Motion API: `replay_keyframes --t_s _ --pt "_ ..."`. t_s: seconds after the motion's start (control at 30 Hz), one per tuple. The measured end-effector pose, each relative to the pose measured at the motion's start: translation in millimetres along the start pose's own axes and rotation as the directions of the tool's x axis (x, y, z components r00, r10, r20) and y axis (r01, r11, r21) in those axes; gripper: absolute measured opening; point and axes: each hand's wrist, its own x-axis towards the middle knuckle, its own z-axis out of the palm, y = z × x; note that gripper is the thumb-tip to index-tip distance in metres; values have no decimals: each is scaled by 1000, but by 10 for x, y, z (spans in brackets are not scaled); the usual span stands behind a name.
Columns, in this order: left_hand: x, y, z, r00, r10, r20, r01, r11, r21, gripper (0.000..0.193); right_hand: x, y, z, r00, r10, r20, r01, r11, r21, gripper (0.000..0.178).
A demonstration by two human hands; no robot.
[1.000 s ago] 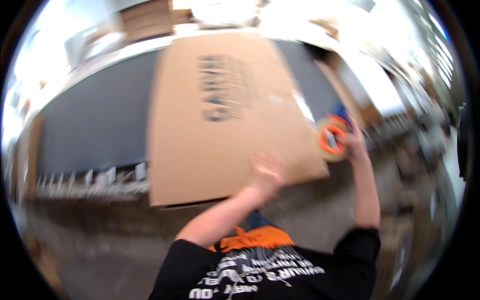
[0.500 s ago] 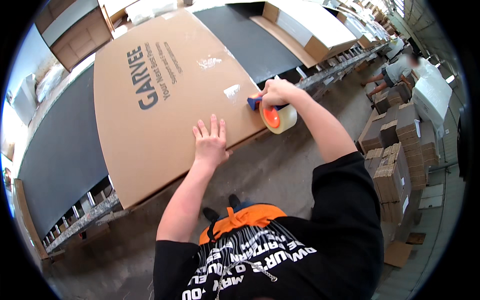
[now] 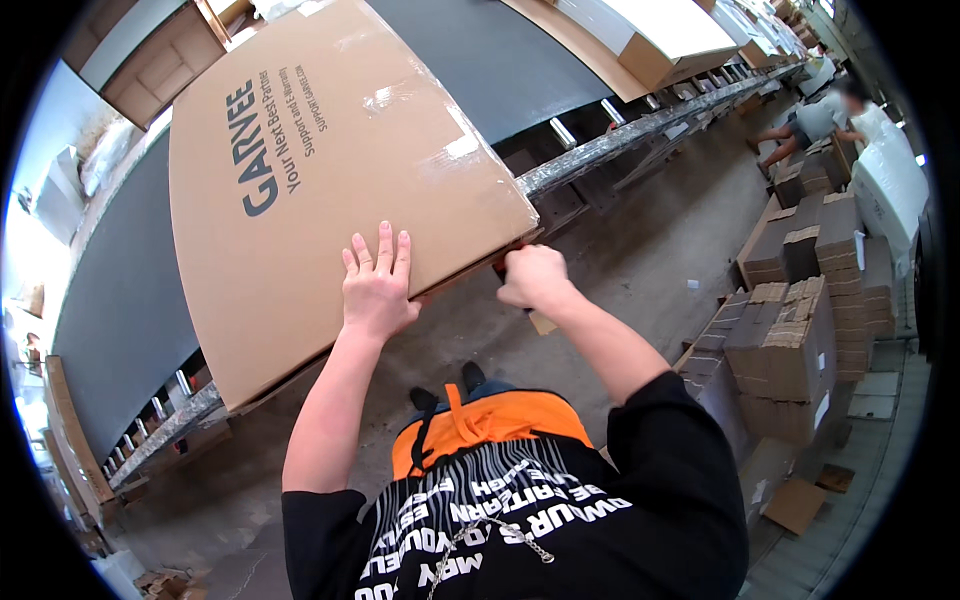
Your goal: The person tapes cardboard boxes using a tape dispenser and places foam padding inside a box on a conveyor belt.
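Observation:
A large flat brown cardboard box (image 3: 330,190) with dark print lies on the conveyor, its near edge toward me. Glossy strips of clear tape show along its right side. My left hand (image 3: 378,285) rests flat on top near that edge, fingers spread, holding nothing. At the box's near right corner, my right hand (image 3: 535,277) is closed around the tape dispenser (image 3: 499,268), low against the side of the box. Most of the dispenser is hidden by my hand and the box; only a bit of orange shows.
A dark conveyor belt (image 3: 120,300) runs under the box, with metal rollers (image 3: 563,132) along its edge. Farther along sits an open carton (image 3: 660,60). Stacks of folded cartons (image 3: 780,340) stand on the floor at right, where another person (image 3: 820,118) bends near a white wrapped bundle (image 3: 888,190).
My right hand has moved with the tape dispenser from the box's top right edge down over the near side. My left hand still lies on the box, which sits slightly farther left in view.

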Motion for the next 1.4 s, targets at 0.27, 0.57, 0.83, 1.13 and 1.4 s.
replay_keyframes --t_s 0.27,0.57,0.83,1.13,1.4 --pt "-23 -8 -39 998 24 -51 -23 999 25 107 135 -292 1714 990 -22 139 -12 971 240 50" --pt "-719 -673 0 965 245 -95 -247 969 -6 103 -619 -384 2402 920 344 188 -390 848 357 50" --pt "-2315 -2351 85 982 122 -142 -140 982 -126 104 -1439 -1794 1362 943 282 -177 -187 888 421 47" --pt "-2301 -2456 303 950 -1 -312 -119 923 -365 118 -806 -4082 -933 887 -28 -461 101 986 134 40" --pt "-2388 -2521 340 919 -29 -392 -136 913 -385 119 -1076 -4126 -357 994 -109 -29 110 994 6 33"
